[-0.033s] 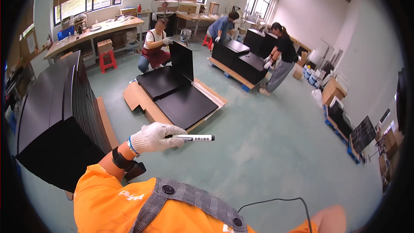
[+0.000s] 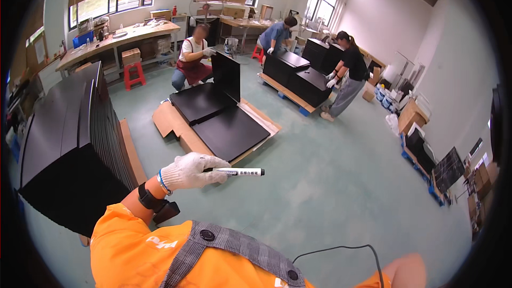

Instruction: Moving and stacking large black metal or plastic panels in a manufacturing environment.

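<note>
One white pen (image 2: 246, 172) with a black tip is up in the air over the green floor (image 2: 298, 213), in front of the person. The left hand (image 2: 193, 171), in a white glove, grips it, fingers curled around one end. The right hand is out of sight, so I cannot tell what its fingers do.

Past the pen, flat black boards (image 2: 232, 132) lie on brown cardboard (image 2: 169, 120). A crouching helper (image 2: 193, 64) in a dark red apron has a hand at the top of a standing board (image 2: 226, 77). Two more helpers lean over black stacks (image 2: 312, 82). At the left is a big black pile (image 2: 58, 117).
</note>
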`<state>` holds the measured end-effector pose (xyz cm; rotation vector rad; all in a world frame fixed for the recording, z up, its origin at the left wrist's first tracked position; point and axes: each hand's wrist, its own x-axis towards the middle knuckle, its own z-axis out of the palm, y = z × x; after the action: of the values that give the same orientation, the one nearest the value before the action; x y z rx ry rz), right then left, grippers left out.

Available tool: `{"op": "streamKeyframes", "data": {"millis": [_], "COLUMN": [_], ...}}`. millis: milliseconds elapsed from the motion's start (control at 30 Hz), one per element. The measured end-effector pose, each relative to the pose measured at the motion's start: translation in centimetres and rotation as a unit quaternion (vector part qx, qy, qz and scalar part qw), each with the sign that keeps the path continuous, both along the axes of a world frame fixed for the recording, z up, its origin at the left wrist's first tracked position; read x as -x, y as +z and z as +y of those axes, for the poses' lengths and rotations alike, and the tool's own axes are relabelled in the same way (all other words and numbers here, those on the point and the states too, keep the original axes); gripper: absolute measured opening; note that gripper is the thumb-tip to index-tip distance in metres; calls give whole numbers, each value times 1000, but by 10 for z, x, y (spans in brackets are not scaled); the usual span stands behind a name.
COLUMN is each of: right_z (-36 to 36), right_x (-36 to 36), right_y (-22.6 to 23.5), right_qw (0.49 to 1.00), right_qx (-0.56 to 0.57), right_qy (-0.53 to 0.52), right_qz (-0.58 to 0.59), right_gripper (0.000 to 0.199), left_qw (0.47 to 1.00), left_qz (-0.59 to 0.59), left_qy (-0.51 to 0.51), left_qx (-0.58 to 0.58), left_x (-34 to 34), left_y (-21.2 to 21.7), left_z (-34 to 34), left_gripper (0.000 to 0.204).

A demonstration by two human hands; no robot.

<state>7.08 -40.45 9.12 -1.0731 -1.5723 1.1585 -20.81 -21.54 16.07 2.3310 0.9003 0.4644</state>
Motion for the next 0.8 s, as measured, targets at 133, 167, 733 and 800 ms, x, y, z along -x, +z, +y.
{"op": "streamKeyframes", "data": {"millis": [133, 167, 733, 800], "right_z": [-2, -1, 82, 93], "right_x": [-15, -19, -54, -55], "right_y": [25, 30, 127, 130], "right_qw": [993, 989, 890, 881], "right_qx": [-77, -95, -313, -331], "right_qy": [66, 86, 283, 292], "right_qz": [63, 79, 175, 173], "right_gripper": [30, 30, 30, 30], "left_qw": [998, 997, 987, 983], "left_qz": [20, -1, -41, -76], "left_qy": [36, 40, 69, 52], "left_qx": [53, 68, 138, 158], "left_x": [18, 22, 13, 7], "left_y": [-7, -9, -51, -55], "left_z": [3, 4, 28, 34], "left_gripper": [38, 37, 35, 40]}}
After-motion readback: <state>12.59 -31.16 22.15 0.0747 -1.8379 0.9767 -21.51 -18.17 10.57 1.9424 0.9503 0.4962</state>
